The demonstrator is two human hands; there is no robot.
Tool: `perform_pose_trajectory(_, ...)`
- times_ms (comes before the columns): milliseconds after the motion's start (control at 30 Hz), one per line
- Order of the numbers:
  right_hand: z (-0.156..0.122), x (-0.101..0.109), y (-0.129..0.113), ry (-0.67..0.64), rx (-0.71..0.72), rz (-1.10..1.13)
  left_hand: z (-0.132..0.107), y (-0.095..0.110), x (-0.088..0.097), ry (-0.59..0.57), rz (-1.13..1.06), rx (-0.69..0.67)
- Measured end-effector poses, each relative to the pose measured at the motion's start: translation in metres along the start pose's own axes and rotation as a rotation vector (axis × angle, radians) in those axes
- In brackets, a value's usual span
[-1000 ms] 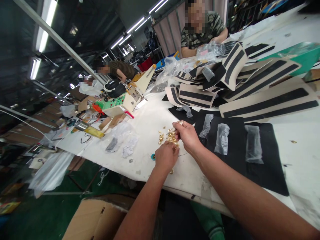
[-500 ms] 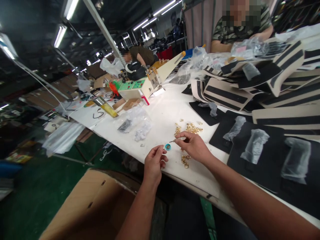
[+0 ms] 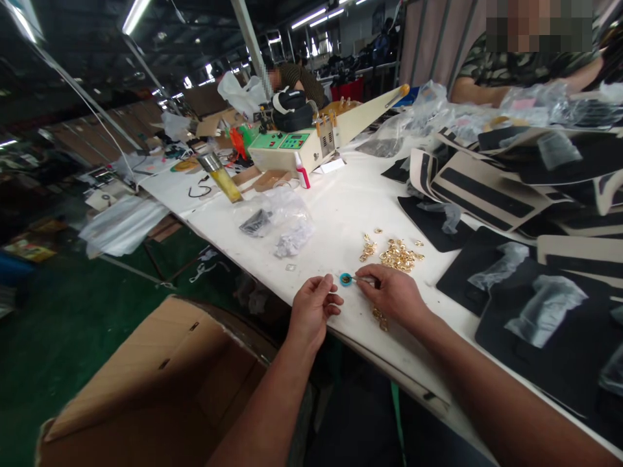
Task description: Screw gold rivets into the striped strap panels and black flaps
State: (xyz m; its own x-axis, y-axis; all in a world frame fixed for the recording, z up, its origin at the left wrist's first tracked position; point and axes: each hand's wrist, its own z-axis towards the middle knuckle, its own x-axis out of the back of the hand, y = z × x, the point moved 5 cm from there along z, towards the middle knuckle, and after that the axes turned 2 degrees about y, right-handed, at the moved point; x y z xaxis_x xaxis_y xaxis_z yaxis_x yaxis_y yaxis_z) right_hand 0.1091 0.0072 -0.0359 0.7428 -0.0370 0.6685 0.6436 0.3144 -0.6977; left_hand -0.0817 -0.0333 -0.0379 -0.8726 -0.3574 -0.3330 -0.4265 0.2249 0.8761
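My right hand [image 3: 394, 292] pinches a thin screwdriver-like tool [image 3: 363, 279], its dark tip reaching to a small blue round cap [image 3: 346, 279] on the white table. Tiny dark or golden bits lie inside the cap; they are too small to name. Left of the cap, my left hand [image 3: 314, 308] is closed, thumb against forefinger and the other fingers curled. What it pinches, if anything, cannot be made out. Loose gold metal fittings [image 3: 402, 255] lie in a heap beyond my right hand, a smaller group [image 3: 368, 247] beside them. More gold fittings [image 3: 380, 319] lie below my right wrist.
Black panels [image 3: 530, 318] with plastic-wrapped pieces and striped beige panels [image 3: 481, 188] cover the right side. A plastic bag [image 3: 287, 220], a yellow jar [image 3: 226, 183] and a machine [image 3: 287, 150] stand further back. An open cardboard box [image 3: 141, 370] is below left. Two people work beyond.
The view has shifted, so the table scene sits differently in frame. The tool tip in my right hand has come to the blue cap. A small piece seen at my left fingertips no longer shows.
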Motion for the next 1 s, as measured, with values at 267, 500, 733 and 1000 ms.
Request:
perform_pose_trajectory(267,-0.003,0.008,-0.003,0.037,-0.057,0.111,-0.001,-0.001,-0.003,-0.012,0.061,-0.035)
perform_pose_trajectory(500,-0.005,0.015,-0.003,0.083,-0.286,0.567,-0.005,-0.001,-0.004,-0.013,0.057,-0.035)
perform_pose_trajectory(733,-0.007,0.022,0.004,0.100,-0.319,0.928,-0.007,-0.001,-0.012,-0.083,0.018,-0.008)
perform_pose_trajectory(1000,-0.010,0.028,-0.008,0.120,-0.220,0.890,-0.006,-0.013,-0.015,-0.144,-0.011,0.028)
